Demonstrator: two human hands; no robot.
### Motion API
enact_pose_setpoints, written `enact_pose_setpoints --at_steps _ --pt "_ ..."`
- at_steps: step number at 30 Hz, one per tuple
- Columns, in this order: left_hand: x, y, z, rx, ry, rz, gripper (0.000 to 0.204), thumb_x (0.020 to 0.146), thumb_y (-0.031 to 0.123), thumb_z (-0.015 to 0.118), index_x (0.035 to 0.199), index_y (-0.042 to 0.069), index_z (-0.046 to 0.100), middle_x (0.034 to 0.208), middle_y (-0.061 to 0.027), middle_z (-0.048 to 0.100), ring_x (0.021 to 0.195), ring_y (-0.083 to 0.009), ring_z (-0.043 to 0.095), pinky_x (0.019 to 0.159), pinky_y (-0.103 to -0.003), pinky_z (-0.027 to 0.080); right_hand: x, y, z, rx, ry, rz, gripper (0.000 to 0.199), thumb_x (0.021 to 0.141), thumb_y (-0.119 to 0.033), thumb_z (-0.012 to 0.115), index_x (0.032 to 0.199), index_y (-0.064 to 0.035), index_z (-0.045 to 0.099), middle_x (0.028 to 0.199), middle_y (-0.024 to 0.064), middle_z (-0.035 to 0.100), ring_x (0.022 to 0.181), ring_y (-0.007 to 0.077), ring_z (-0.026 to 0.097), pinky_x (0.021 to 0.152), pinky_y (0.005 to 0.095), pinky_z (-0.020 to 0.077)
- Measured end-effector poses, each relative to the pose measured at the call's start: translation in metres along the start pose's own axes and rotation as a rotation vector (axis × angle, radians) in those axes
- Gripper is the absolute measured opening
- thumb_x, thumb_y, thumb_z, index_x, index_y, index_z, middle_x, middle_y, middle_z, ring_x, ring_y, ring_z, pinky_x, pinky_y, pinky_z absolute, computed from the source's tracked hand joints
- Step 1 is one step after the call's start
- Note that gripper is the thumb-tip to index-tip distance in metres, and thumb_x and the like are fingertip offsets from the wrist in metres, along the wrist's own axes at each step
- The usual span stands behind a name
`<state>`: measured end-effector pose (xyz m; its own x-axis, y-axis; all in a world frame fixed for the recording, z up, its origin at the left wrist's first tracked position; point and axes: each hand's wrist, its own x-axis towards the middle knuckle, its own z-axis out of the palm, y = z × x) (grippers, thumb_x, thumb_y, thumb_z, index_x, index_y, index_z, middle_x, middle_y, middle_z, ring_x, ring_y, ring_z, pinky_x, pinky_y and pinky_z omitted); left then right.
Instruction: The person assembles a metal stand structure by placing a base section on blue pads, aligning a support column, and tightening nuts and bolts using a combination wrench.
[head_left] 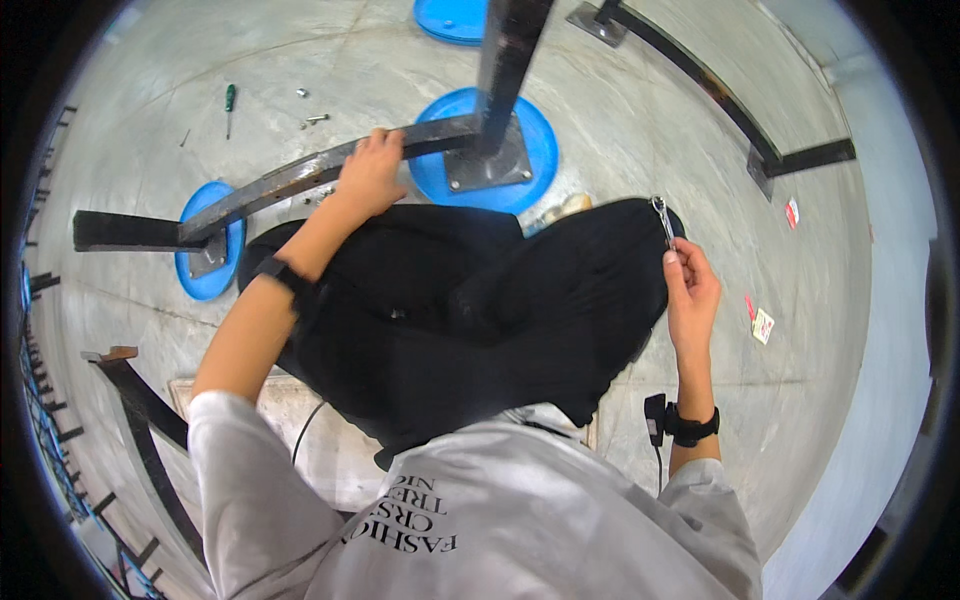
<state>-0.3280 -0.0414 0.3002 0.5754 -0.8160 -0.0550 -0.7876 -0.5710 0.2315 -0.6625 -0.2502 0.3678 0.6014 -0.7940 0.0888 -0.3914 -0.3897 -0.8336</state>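
Note:
My left hand (371, 178) reaches forward and lies over a black metal bar (290, 180), its fingers curled round the far edge. This bar joins a thick upright post (500, 75), whose square bolted foot plate (490, 163) stands on a blue round lid (540, 135). The bar's left end meets another foot plate on a second blue lid (233, 255). Beside my right knee, my right hand (692, 290) is closed on a slim silver wrench (662, 215), held upright between thumb and fingers with its ring end up.
On the floor ahead lie a green-handled screwdriver (230, 100), a bolt (317, 118) and other small metal parts. Another black frame (700, 75) stands far right. Paper scraps (763, 326) lie right, near the pale wall (880, 300). A black frame piece (140, 400) is at left.

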Motion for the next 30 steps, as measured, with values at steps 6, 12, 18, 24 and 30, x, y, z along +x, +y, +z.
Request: enact_pose_setpoints --at_steps 6,12,18,24,30 --pt "0.076 0.018 0.057 0.283 0.08 0.0 0.079 0.066 0.037 0.07 0.128 0.006 0.034 0.119 -0.0114 0.044 0.117 -0.029 0.04 0.095 -0.053 0.03 0.044 -0.022 0.026 -0.025 -0.163 -0.007 0.024 0.086 -0.011 0.055 0.104 0.0045 0.055 0.078 0.0005 0.054 0.069 0.0045 0.047 0.06 0.0184 0.0386" --pt "0.086 0.004 0.073 0.071 0.188 0.123 0.069 0.064 0.048 0.068 0.114 0.006 0.046 0.1 -0.0065 0.052 0.1 -0.0235 0.048 0.088 -0.044 0.034 0.083 -0.044 0.072 0.101 -0.097 0.017 0.027 0.086 -0.013 0.055 0.109 0.0015 0.053 0.071 -0.0034 0.045 0.058 0.0013 0.037 0.049 0.0163 0.0281" --pt "0.099 0.005 0.084 0.013 0.247 0.204 0.046 0.07 0.045 0.064 0.095 0.009 0.052 0.089 -0.0046 0.056 0.092 -0.0221 0.054 0.083 -0.04 0.037 0.154 -0.119 0.128 0.821 -0.26 -0.089 0.021 0.087 -0.022 0.057 0.082 -0.0086 0.042 0.057 -0.0062 0.029 0.046 0.0029 0.024 0.042 0.0194 0.018" --pt "0.099 -0.014 0.08 -0.035 0.243 0.226 0.047 0.07 0.043 0.066 0.1 0.009 0.052 0.094 -0.0075 0.06 0.093 -0.0237 0.057 0.084 -0.04 0.038 0.15 -0.127 0.139 0.857 -0.324 -0.126 0.017 0.083 -0.018 0.062 0.088 -0.0083 0.049 0.057 -0.0076 0.032 0.046 0.0012 0.027 0.042 0.0185 0.0194" --pt "0.099 -0.048 0.06 0.005 0.181 0.148 0.047 0.067 0.041 0.069 0.1 0.011 0.053 0.091 -0.0063 0.061 0.092 -0.023 0.057 0.084 -0.041 0.038 0.167 -0.147 0.17 0.642 -0.482 -0.172 0.022 0.086 -0.025 0.055 0.095 -0.0046 0.054 0.062 -0.0032 0.045 0.05 0.0039 0.037 0.045 0.0201 0.0291"
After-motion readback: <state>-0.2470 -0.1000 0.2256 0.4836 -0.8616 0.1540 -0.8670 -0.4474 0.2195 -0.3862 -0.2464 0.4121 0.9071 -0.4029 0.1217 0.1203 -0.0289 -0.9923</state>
